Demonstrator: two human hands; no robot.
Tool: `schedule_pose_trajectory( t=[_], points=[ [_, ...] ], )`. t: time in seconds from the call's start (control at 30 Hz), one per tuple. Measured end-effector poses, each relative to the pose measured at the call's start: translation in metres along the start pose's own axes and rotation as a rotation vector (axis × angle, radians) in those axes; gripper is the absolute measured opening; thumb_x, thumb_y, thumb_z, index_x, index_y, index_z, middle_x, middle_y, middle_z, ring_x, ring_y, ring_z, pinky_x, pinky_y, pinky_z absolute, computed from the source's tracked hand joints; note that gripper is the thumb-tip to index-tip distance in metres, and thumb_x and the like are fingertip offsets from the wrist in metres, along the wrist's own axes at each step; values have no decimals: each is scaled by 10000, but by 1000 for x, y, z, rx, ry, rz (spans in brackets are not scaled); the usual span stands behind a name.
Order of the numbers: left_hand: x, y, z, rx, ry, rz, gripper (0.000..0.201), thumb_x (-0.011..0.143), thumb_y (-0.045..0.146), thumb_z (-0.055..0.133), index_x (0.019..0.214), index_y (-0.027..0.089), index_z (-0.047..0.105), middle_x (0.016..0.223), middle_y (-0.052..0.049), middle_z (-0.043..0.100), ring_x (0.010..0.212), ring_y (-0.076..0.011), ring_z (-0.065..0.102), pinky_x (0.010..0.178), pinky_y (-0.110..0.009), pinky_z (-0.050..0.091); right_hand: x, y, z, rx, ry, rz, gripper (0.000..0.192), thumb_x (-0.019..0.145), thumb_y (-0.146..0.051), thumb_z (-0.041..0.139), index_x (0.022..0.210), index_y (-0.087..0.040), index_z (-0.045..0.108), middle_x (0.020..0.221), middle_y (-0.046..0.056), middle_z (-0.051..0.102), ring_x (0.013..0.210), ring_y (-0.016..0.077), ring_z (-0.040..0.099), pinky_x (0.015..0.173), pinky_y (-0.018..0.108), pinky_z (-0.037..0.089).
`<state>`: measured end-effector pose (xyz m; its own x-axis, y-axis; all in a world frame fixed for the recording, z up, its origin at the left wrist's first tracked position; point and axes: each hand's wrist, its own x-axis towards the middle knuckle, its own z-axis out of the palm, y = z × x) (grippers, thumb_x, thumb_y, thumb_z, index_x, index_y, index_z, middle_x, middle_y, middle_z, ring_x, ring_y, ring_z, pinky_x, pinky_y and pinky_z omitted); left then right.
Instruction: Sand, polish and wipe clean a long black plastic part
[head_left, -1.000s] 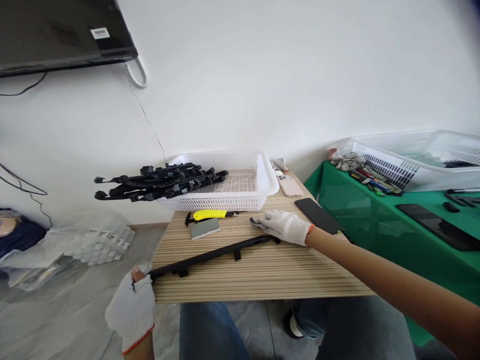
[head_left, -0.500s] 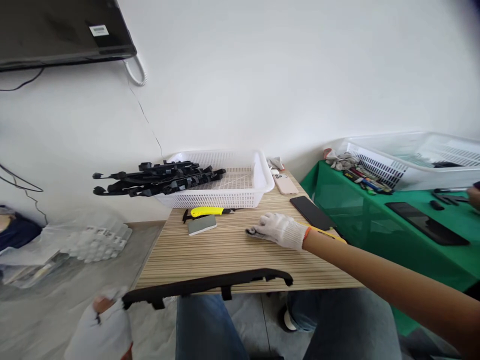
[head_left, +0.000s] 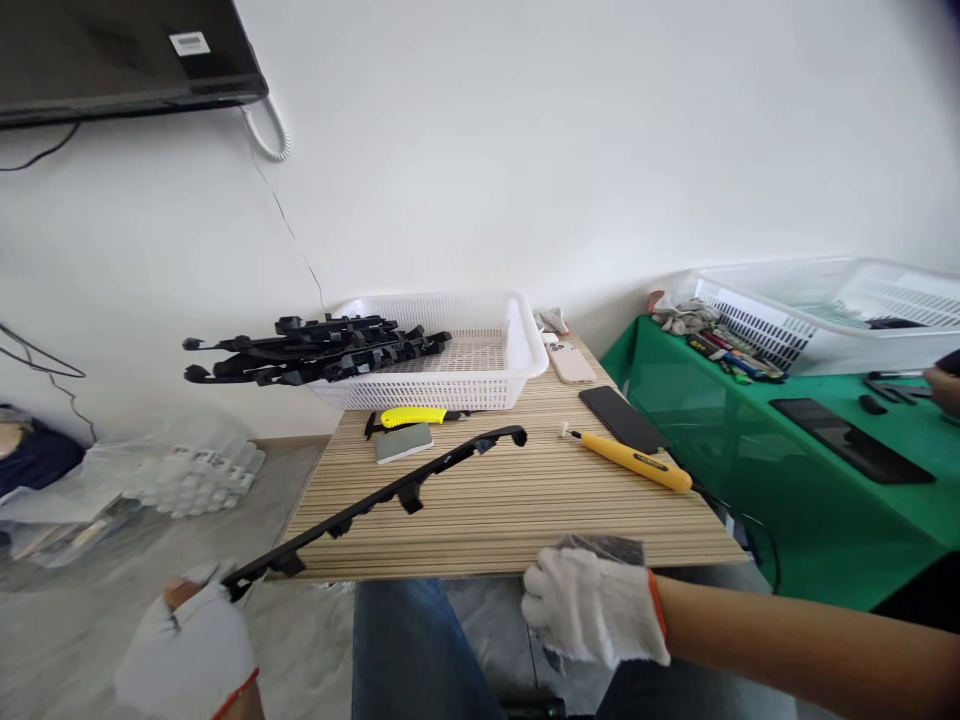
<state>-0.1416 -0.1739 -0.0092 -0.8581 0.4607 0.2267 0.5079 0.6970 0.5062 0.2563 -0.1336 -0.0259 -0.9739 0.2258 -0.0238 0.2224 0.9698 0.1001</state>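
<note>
Holding a stack of black parts (head_left: pixel 315 350) that jut past its left rim, the white basket (head_left: pixel 491 355) sits at the table's (head_left: pixel 525 510) far edge. Gloved left hand (head_left: pixel 191 650) clamps the long black trim strip (head_left: pixel 382 495), angled up toward the far right. Right hand (head_left: pixel 592 605), pulled back from mid-table, now grips a grey cloth (head_left: pixel 604 548) at the near edge.

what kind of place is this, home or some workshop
Likely a small workshop for hand-finishing moulded plastic parts: a white basket of black plastic strips, a yellow utility knife and a sanding block on the striped table.
</note>
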Motion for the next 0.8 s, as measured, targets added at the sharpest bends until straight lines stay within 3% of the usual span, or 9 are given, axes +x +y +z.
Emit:
schedule_pose_trajectory(
  t=[0.07, 0.13, 0.27, 0.37, 0.43, 0.47, 0.57, 0.63, 0.8],
  points=[
    [-6, 19, 3, 47, 68, -63, 629, 942, 520, 178, 929, 159, 692, 631, -92, 544, 704, -318, 569, 580, -380, 395, -2, -13, 9, 3, -25, 42, 178, 851, -347, 662, 759, -205, 606, 669, 48, 573, 561, 187, 447, 485, 355, 196],
    [-13, 35, 5, 51, 101, -22, 654, 948, 529, 195, 943, 136, 718, 702, -113, 613, 714, -294, 580, 572, -350, 384, -5, -18, 4, 17, 42, 39, 184, 885, -370, 627, 791, -213, 619, 645, 30, 567, 532, 177, 435, 474, 357, 168],
    [-24, 49, 12, 12, 90, 87, 636, 957, 519, 238, 1032, 155, 754, 795, -123, 700, 756, -282, 610, 598, -325, 382, -15, 2, -42, -88, 350, 47, 188, 952, -289, 533, 1081, -233, 658, 637, -4, 555, 533, 161, 444, 474, 355, 152],
    [-31, 50, 19, -25, 53, 134, 609, 949, 525, 285, 1048, 160, 762, 787, -122, 719, 742, -274, 620, 595, -314, 375, -17, 38, -80, -274, 530, 289, 278, 985, -245, 480, 1193, -229, 663, 686, 21, 579, 579, 155, 474, 510, 340, 208],
    [-35, 50, 24, -40, 52, 164, 597, 941, 527, 300, 1020, 163, 766, 774, -125, 724, 723, -274, 623, 588, -312, 373, -10, 69, -94, -309, 569, 520, 272, 1016, -314, 471, 1155, -260, 699, 699, 22, 567, 609, 148, 487, 536, 320, 222],
    [-37, 50, 27, -52, 57, 179, 588, 938, 527, 306, 1006, 170, 769, 776, -124, 729, 717, -275, 625, 586, -312, 375, -4, 86, -97, -270, 533, 617, 298, 1023, -359, 458, 1137, -254, 713, 739, 33, 586, 635, 148, 504, 541, 312, 221],
    [-39, 49, 33, -98, 81, 218, 570, 933, 523, 319, 991, 185, 774, 796, -120, 742, 722, -275, 637, 590, -308, 389, 19, 130, -100, -136, 242, 734, 337, 1001, -362, 448, 1134, -235, 730, 930, 74, 656, 751, 166, 555, 562, 299, 223],
    [-38, 46, 37, -99, 99, 220, 567, 929, 534, 330, 978, 190, 778, 776, -119, 740, 703, -275, 634, 578, -307, 384, 35, 152, -102, -110, 136, 817, 357, 992, -346, 441, 1178, -241, 727, 1010, 90, 666, 808, 184, 572, 579, 293, 235],
    [-35, 36, 48, -127, 154, 300, 511, 948, 510, 356, 964, 212, 772, 775, -93, 749, 706, -258, 641, 575, -295, 373, 62, 172, -112, -10, 93, 901, 356, 967, -377, 475, 1198, -323, 740, 1001, 73, 670, 860, 212, 598, 606, 294, 293]
  ],
)
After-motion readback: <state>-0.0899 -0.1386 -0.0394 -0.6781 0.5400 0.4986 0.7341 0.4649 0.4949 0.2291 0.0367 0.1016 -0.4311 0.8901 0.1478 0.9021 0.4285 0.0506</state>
